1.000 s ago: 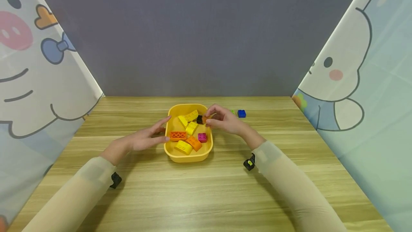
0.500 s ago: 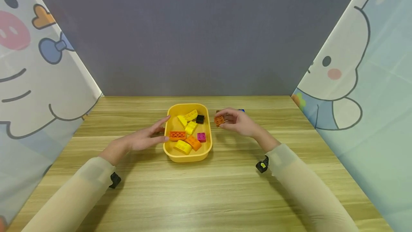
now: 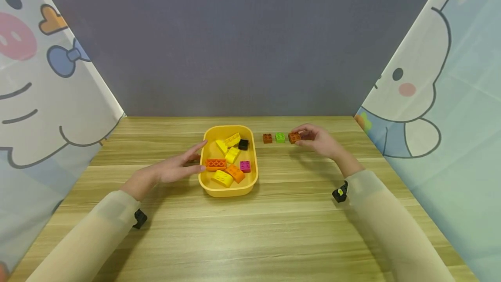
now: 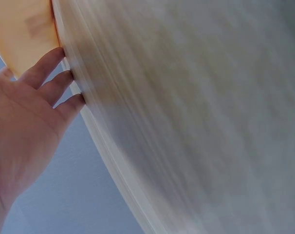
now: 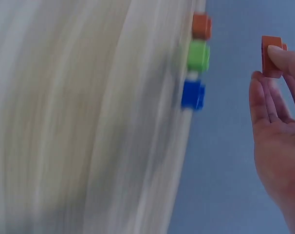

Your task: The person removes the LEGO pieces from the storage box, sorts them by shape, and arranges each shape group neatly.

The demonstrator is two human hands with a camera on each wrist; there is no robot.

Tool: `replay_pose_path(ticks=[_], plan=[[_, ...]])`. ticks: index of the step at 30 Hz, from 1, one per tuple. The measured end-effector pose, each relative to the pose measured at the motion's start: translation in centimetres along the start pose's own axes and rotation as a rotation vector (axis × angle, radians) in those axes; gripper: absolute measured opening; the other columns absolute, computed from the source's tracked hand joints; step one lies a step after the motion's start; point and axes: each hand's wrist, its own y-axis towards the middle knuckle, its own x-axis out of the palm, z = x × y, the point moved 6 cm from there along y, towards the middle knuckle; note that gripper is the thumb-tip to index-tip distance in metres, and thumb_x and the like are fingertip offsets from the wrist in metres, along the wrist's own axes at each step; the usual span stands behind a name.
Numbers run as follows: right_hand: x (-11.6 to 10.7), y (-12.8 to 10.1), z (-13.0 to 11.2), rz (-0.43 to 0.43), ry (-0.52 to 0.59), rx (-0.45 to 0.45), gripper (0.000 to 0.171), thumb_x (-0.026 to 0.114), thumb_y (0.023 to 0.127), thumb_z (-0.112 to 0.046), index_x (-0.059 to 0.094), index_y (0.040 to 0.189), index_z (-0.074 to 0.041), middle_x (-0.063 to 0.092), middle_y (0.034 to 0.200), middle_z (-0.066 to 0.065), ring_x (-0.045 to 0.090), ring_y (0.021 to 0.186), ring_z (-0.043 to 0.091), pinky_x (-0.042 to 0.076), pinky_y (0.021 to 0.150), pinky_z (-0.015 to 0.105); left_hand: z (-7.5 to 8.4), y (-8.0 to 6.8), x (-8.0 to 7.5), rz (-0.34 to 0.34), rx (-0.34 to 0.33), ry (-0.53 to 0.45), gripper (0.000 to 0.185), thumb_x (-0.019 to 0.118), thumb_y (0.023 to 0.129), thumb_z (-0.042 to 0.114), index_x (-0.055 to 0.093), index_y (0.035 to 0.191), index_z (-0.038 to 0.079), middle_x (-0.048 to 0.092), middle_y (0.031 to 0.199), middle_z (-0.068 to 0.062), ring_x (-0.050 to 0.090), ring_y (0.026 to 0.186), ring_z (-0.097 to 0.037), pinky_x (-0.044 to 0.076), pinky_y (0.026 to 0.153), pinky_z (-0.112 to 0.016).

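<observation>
My right hand [image 3: 320,141] pinches an orange-brown toy building brick [image 3: 295,138] between thumb and fingers, above the back right of the table. In the right wrist view the held brick [image 5: 271,56] is raised off the tabletop. A row beside it has a brown-orange brick [image 3: 267,138], a green brick [image 3: 280,137] and a blue brick [image 5: 192,94], which is hidden in the head view. My left hand [image 3: 174,170] lies with spread, extended fingers against the left side of a yellow plastic bin [image 3: 203,186]; its fingers [image 4: 46,66] show beside the bin in the left wrist view.
Inside the bin lie several yellow bricks [image 3: 223,179], an orange curved brick [image 3: 235,173], an orange brick on its side [image 3: 216,164], a magenta brick [image 3: 245,166] and a black brick [image 3: 243,144]. A grey panel [image 3: 242,47] stands behind the wooden table [image 3: 235,238].
My right hand has lifted the orange-brown brick from the bin and carried it right, past the row of bricks. The left hand has stayed at the bin's side.
</observation>
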Motion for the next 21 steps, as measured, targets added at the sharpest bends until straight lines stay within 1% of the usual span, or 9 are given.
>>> replay_pose_path(ticks=[1, 4, 7, 9, 12, 14, 16, 19, 21], plan=[[-0.4, 0.0, 0.5, 0.006, -0.011, 0.014, 0.040, 0.076, 0.105, -0.010, 0.068, 0.144, -0.004, 0.070, 0.139, 0.023, 0.070, 0.122, 0.034, 0.058, 0.093, 0.021, 0.0, 0.0, 0.0, 0.000, -0.001, 0.001, 0.090, 0.057, 0.109, 0.063, 0.000, 0.177, 0.043, 0.038, 0.173, -0.030, 0.039, 0.159, -0.053, 0.031, 0.126, -0.078], [-1.4, -0.1, 1.8, 0.020, -0.055, 0.047, 0.042, 0.074, 0.106, -0.010, 0.066, 0.146, -0.001, 0.067, 0.144, 0.027, 0.069, 0.129, 0.042, 0.059, 0.099, 0.027, -0.1, 0.0, 0.0, -0.002, -0.001, 0.001, 0.090, 0.056, 0.110, 0.063, 0.000, 0.177, 0.043, 0.038, 0.173, -0.030, 0.039, 0.160, -0.053, 0.031, 0.126, -0.078], [-1.9, 0.1, 3.0, 0.014, -0.089, 0.085, 0.043, 0.072, 0.107, -0.010, 0.064, 0.148, 0.000, 0.066, 0.148, 0.028, 0.066, 0.135, 0.047, 0.060, 0.108, 0.043, -0.1, 0.0, 0.1, -0.003, 0.000, 0.003, 0.090, 0.056, 0.110, 0.063, 0.000, 0.177, 0.043, 0.038, 0.173, -0.030, 0.038, 0.160, -0.053, 0.031, 0.126, -0.077], [-2.2, 0.3, 4.0, 0.014, -0.102, 0.119, 0.042, 0.070, 0.108, -0.010, 0.064, 0.149, -0.001, 0.065, 0.149, 0.028, 0.065, 0.137, 0.048, 0.058, 0.112, 0.053, -0.2, 0.0, 0.1, -0.003, 0.000, 0.004, 0.090, 0.056, 0.110, 0.063, -0.001, 0.177, 0.043, 0.038, 0.174, -0.030, 0.038, 0.160, -0.053, 0.031, 0.126, -0.077], [-2.6, 0.5, 5.4, 0.015, -0.118, 0.159, 0.043, 0.068, 0.110, -0.011, 0.062, 0.150, -0.001, 0.062, 0.151, 0.030, 0.063, 0.138, 0.051, 0.053, 0.116, 0.062, -0.3, 0.0, 0.1, -0.004, -0.001, 0.004, 0.091, 0.056, 0.110, 0.063, -0.001, 0.177, 0.043, 0.037, 0.174, -0.029, 0.038, 0.160, -0.053, 0.031, 0.126, -0.077], [-2.9, 0.7, 6.2, 0.027, -0.120, 0.183, 0.043, 0.069, 0.109, -0.012, 0.063, 0.150, -0.001, 0.062, 0.153, 0.030, 0.062, 0.139, 0.051, 0.052, 0.117, 0.063, -0.2, 0.0, 0.1, -0.005, -0.002, 0.000, 0.091, 0.056, 0.110, 0.064, -0.001, 0.177, 0.043, 0.037, 0.174, -0.029, 0.038, 0.160, -0.052, 0.030, 0.126, -0.077], [-3.1, 0.8, 6.8, 0.036, -0.118, 0.198, 0.043, 0.069, 0.109, -0.012, 0.063, 0.150, -0.001, 0.061, 0.154, 0.030, 0.062, 0.139, 0.051, 0.053, 0.115, 0.060, -0.2, 0.0, 0.1, -0.003, -0.002, -0.004, 0.091, 0.057, 0.109, 0.064, -0.001, 0.177, 0.043, 0.037, 0.174, -0.029, 0.038, 0.160, -0.052, 0.030, 0.126, -0.077], [-3.4, 1.0, 7.5, 0.047, -0.112, 0.215, 0.043, 0.071, 0.108, -0.011, 0.064, 0.149, 0.000, 0.061, 0.154, 0.030, 0.063, 0.137, 0.050, 0.058, 0.107, 0.046, -0.1, 0.0, 0.1, -0.002, -0.005, -0.008, 0.091, 0.057, 0.109, 0.064, -0.001, 0.177, 0.044, 0.037, 0.174, -0.030, 0.037, 0.160, -0.053, 0.029, 0.127, -0.078], [-3.5, 1.0, 7.8, 0.049, -0.119, 0.225, 0.043, 0.071, 0.107, -0.011, 0.064, 0.148, 0.000, 0.061, 0.153, 0.030, 0.064, 0.135, 0.050, 0.058, 0.099, 0.036, 0.0, 0.0, 0.0, -0.001, -0.007, -0.005, 0.091, 0.057, 0.109, 0.064, -0.001, 0.177, 0.044, 0.037, 0.174, -0.030, 0.037, 0.160, -0.053, 0.029, 0.126, -0.078]])
